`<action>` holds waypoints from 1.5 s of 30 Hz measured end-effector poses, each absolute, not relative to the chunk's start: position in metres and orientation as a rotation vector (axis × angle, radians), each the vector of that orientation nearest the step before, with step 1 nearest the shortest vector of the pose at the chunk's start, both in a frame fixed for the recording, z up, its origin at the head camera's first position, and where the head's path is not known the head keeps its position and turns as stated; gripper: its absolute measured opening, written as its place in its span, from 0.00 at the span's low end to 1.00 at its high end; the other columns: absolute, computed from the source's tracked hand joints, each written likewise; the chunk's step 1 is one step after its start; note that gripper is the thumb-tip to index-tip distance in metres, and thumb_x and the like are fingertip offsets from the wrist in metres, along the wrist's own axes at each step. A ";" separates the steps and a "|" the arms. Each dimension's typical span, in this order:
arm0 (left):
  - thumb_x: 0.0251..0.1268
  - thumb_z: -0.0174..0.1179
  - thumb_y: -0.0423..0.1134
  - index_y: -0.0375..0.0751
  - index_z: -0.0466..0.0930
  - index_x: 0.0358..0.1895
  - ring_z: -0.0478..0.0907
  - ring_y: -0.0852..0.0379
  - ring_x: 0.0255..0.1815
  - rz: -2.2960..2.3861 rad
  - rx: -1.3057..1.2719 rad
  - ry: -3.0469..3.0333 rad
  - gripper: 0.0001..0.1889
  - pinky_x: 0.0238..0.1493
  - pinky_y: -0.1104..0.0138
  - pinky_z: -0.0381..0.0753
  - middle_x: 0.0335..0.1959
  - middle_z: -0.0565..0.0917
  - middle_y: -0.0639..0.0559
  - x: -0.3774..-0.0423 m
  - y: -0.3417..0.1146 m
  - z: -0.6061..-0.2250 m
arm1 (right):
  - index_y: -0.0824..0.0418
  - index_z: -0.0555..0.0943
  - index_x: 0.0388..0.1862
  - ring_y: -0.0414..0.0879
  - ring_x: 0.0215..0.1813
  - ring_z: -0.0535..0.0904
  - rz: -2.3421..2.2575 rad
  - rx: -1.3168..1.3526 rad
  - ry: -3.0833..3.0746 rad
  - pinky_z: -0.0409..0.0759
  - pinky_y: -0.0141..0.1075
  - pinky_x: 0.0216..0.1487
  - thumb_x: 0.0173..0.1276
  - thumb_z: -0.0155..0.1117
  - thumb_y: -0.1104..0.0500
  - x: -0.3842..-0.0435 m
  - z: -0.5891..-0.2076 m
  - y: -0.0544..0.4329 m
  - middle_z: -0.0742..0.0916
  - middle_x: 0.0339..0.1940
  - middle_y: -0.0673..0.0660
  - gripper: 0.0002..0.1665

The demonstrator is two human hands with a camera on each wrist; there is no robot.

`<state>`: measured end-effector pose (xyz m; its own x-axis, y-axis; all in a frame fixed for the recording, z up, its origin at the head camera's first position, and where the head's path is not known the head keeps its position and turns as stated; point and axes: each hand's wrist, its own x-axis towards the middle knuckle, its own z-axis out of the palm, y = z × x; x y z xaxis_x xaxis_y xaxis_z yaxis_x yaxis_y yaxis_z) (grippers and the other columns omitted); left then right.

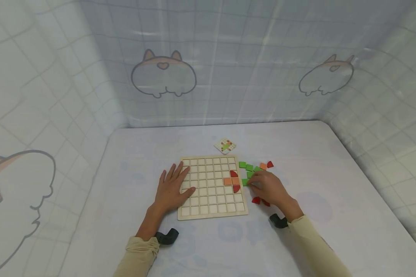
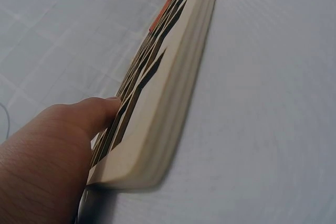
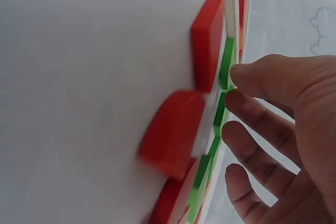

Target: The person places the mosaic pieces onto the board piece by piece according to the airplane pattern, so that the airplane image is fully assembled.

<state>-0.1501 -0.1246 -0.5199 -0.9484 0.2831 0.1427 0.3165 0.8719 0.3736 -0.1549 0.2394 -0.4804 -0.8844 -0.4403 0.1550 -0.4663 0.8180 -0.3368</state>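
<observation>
A pale wooden grid board (image 1: 204, 209) lies on the table, with two orange square tiles (image 1: 231, 181) and two red quarter-round tiles (image 1: 236, 189) in cells by its right edge. My left hand (image 1: 171, 191) rests with spread fingers on the board's left side; in the left wrist view its thumb (image 2: 100, 114) lies over the cells. To the board's right, my right hand (image 1: 270, 188) reaches down among green square tiles (image 1: 249, 167). Seen from the right wrist, thumb and index fingertips are close together right by the green tiles (image 3: 227, 64), with nothing visible between them.
Behind the board lies a small pattern card (image 1: 225, 146). Loose red tiles (image 1: 256, 200) lie just in front of the right hand. Another red tile (image 1: 270, 164) and an orange tile (image 1: 263, 166) lie behind it. Printed curtains (image 1: 228, 77) surround the table.
</observation>
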 end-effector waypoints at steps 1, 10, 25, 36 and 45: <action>0.66 0.53 0.64 0.49 0.55 0.78 0.39 0.45 0.79 -0.615 -0.475 -2.959 0.42 0.73 0.44 0.34 0.80 0.48 0.49 -0.150 -0.125 -0.519 | 0.55 0.90 0.37 0.44 0.43 0.79 0.569 0.719 -2.931 0.80 0.42 0.48 0.58 0.75 0.61 -0.154 -0.481 0.242 0.85 0.36 0.46 0.08; 0.66 0.53 0.65 0.50 0.54 0.78 0.39 0.45 0.79 -0.614 -0.480 -2.958 0.42 0.73 0.45 0.33 0.80 0.47 0.50 -0.149 -0.125 -0.519 | 0.57 0.89 0.38 0.43 0.37 0.75 0.592 0.526 -2.959 0.80 0.39 0.40 0.56 0.77 0.59 -0.146 -0.483 0.262 0.83 0.33 0.46 0.10; 0.65 0.52 0.65 0.49 0.54 0.78 0.39 0.44 0.79 -0.614 -0.487 -2.965 0.43 0.73 0.44 0.33 0.80 0.46 0.50 -0.150 -0.127 -0.515 | 0.59 0.88 0.41 0.48 0.37 0.77 0.617 0.265 -3.031 0.79 0.40 0.32 0.58 0.76 0.55 -0.130 -0.479 0.308 0.82 0.33 0.50 0.13; 0.65 0.53 0.65 0.49 0.55 0.78 0.38 0.45 0.79 -0.624 -0.485 -2.970 0.42 0.73 0.44 0.34 0.80 0.47 0.49 -0.149 -0.125 -0.513 | 0.56 0.88 0.34 0.48 0.35 0.76 0.593 0.217 -3.104 0.76 0.38 0.30 0.55 0.76 0.56 -0.136 -0.469 0.296 0.83 0.28 0.47 0.08; 0.66 0.52 0.65 0.49 0.55 0.78 0.38 0.46 0.79 -0.611 -0.469 -2.983 0.42 0.73 0.45 0.33 0.80 0.47 0.50 -0.148 -0.125 -0.513 | 0.54 0.89 0.33 0.44 0.34 0.76 0.590 0.465 -3.011 0.78 0.38 0.35 0.54 0.76 0.53 -0.146 -0.467 0.253 0.82 0.26 0.42 0.09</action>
